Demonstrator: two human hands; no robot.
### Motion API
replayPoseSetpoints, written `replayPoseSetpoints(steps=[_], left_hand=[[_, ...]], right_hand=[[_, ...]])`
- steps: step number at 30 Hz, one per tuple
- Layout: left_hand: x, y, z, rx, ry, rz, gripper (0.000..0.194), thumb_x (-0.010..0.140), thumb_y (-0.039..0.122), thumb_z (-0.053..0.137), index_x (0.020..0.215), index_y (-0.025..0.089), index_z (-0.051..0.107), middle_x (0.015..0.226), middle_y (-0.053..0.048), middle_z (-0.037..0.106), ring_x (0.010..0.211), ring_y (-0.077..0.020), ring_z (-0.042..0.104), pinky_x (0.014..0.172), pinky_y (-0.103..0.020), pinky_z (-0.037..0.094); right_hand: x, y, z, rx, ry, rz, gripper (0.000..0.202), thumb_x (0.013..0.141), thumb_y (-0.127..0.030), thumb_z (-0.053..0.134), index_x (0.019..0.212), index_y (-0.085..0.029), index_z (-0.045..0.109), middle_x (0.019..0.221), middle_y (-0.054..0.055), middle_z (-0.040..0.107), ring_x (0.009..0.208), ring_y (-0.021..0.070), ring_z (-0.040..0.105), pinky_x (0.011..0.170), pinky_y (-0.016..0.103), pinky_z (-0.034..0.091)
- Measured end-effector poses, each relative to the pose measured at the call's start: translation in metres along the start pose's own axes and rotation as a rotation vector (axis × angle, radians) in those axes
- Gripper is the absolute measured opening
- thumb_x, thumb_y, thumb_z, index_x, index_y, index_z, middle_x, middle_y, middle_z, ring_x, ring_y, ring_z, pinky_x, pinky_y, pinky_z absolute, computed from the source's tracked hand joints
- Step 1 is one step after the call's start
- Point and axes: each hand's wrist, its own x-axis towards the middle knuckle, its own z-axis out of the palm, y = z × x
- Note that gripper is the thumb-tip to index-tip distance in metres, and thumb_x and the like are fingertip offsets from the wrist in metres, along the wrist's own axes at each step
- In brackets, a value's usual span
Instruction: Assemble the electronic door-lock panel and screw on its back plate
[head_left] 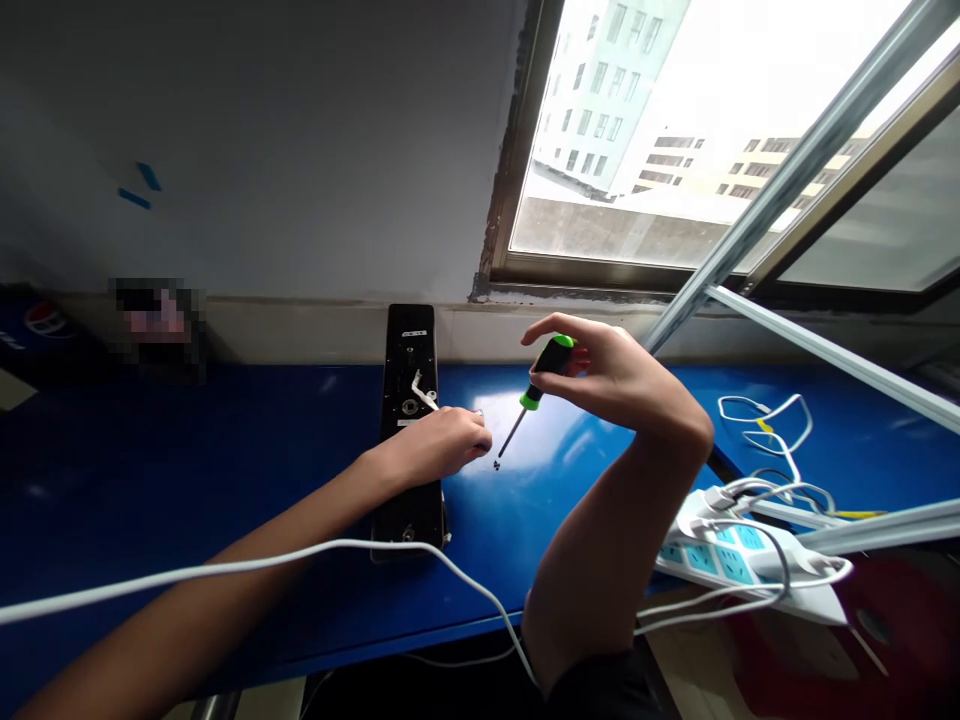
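Observation:
My right hand (600,370) grips the black and green handle of a screwdriver (553,360), its shaft slanting down to the left. The tip is right at a few tiny dark pieces, apparently screws (496,465), on the blue table (540,500). Over the right edge of a long black panel (409,350), my left hand (450,440) is closed, fingers pressed together; whatever it may hold is hidden. Beside that hand a white connector cable (421,388) sticks up from the panel, which lies lengthwise away from me and shows round fittings and small labels.
A white cable (330,546) crosses low over my left forearm and the panel's near end. On the right are a power strip (720,560) with plugs, looped cords (787,440) and metal frame bars (780,170). Wall and window stand behind; a dark blue Pepsi item (45,330) is far left.

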Motion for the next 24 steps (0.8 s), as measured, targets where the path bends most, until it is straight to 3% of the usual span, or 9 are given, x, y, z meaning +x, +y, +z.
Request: replayPoseSetpoints(steps=[3,7,11,19,24], left_hand=[[0.022,-0.005,0.013,0.027,-0.079,-0.035,0.021,0.086,0.006,0.073,0.078,0.024,0.08,0.084,-0.004,0.078,0.088,-0.0246,0.076,0.087,-0.032,0.057],[0.033,-0.009,0.03,0.055,-0.113,-0.075,0.024,0.079,0.001,0.072,0.073,0.024,0.079,0.072,-0.004,0.073,0.079,-0.0273,0.074,0.081,-0.036,0.057],[0.035,-0.009,0.038,0.044,-0.124,-0.08,0.024,0.08,0.004,0.071,0.077,0.026,0.08,0.065,-0.001,0.07,0.069,-0.0235,0.071,0.095,-0.042,0.057],[0.035,-0.005,0.036,0.036,-0.114,-0.09,0.028,0.084,0.005,0.071,0.094,0.028,0.083,0.074,0.0,0.078,0.081,-0.0246,0.076,0.102,-0.043,0.056],[0.015,0.002,0.017,0.008,-0.027,-0.086,0.027,0.092,0.01,0.068,0.107,0.027,0.082,0.106,-0.005,0.082,0.101,-0.0255,0.078,0.096,-0.037,0.06]], right_hand=[[-0.001,0.011,-0.003,0.048,-0.013,0.031,0.035,0.082,-0.024,0.075,0.116,-0.025,0.07,0.077,0.002,0.078,0.067,0.0198,0.071,0.055,0.029,0.053],[-0.003,0.023,-0.006,0.096,-0.008,0.005,0.032,0.082,-0.023,0.077,0.113,-0.024,0.071,0.076,0.003,0.078,0.067,0.0216,0.073,0.055,0.031,0.055],[-0.006,0.028,-0.01,0.107,-0.012,0.014,0.032,0.083,-0.023,0.077,0.115,-0.025,0.071,0.078,0.003,0.079,0.069,0.0219,0.075,0.055,0.03,0.054],[-0.007,0.032,-0.014,0.111,0.0,0.033,0.033,0.083,-0.024,0.077,0.116,-0.025,0.071,0.077,0.002,0.08,0.07,0.0221,0.075,0.055,0.029,0.053],[-0.006,0.028,-0.013,0.053,0.01,-0.02,0.035,0.083,-0.027,0.079,0.118,-0.025,0.072,0.076,0.002,0.076,0.066,0.0204,0.073,0.053,0.029,0.053]])
